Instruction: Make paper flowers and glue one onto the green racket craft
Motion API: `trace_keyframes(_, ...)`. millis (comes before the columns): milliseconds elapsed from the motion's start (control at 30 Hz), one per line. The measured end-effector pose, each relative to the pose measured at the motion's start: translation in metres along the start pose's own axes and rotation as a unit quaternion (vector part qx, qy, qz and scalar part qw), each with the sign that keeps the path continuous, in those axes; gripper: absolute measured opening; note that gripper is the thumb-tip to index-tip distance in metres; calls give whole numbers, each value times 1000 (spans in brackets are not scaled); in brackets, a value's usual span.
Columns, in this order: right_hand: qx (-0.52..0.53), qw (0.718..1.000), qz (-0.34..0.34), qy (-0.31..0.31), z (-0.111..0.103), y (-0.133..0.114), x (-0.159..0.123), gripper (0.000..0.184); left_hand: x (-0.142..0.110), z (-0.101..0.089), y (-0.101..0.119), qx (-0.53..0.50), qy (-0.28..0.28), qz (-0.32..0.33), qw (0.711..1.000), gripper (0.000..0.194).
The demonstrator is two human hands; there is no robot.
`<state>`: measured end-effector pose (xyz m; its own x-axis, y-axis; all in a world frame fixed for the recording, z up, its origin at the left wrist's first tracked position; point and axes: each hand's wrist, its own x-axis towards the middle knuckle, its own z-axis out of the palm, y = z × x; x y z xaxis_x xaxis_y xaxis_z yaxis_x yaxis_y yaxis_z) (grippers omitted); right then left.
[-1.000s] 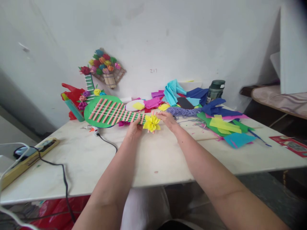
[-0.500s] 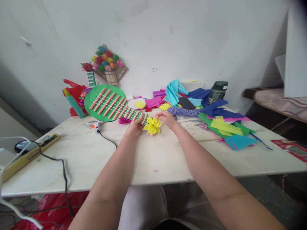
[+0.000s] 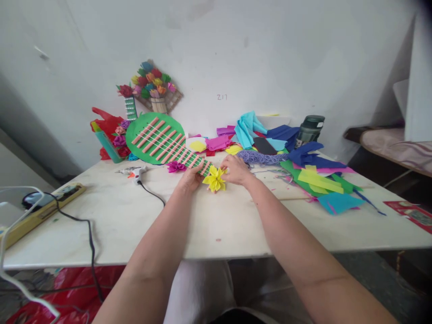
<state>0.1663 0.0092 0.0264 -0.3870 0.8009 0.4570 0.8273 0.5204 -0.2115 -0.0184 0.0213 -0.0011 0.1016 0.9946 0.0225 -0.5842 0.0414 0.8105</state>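
Note:
A green craft guitar [image 3: 176,129] with pinkish stick bars and white strings slants over the table, its round body up at the left. My left hand [image 3: 191,179] is closed around its neck, thumb on top. A yellow paper flower [image 3: 215,179] sits at the neck's near end. Fingers bent together, my right hand [image 3: 236,170] pinches the flower's upper right petals. A magenta paper flower [image 3: 176,167] lies just beyond my left hand. Left of it is a white glue gun [image 3: 137,174] with an orange trigger.
Purple yarn [image 3: 261,157], coloured paper sheets [image 3: 317,180] and a dark bottle [image 3: 309,129] spread along the back right. A power strip [image 3: 47,213] with cables lies at the left. Behind the guitar stand a teal tube [image 3: 108,146] and a flower-topped craft guitar [image 3: 130,108].
The guitar's body has tilted upward while my left hand stays on the neck. My right hand has moved in from beside the yellow flower and closed on its petals.

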Motion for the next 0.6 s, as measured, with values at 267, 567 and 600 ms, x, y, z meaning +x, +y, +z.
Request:
trace_keyframes(267,-56,997,-44,-5,-1,-6,-3,24,1,1,-1,-7,6,1,1000,34)
trace_keyframes(567,-42,998,-47,7,3,-8,-1,21,3,-1,-2,-15,-16,12,1000,24)
trace_keyframes(600,-39,998,-49,8,3,-8,0,21,4,-1,-2,-17,-14,9,1000,24)
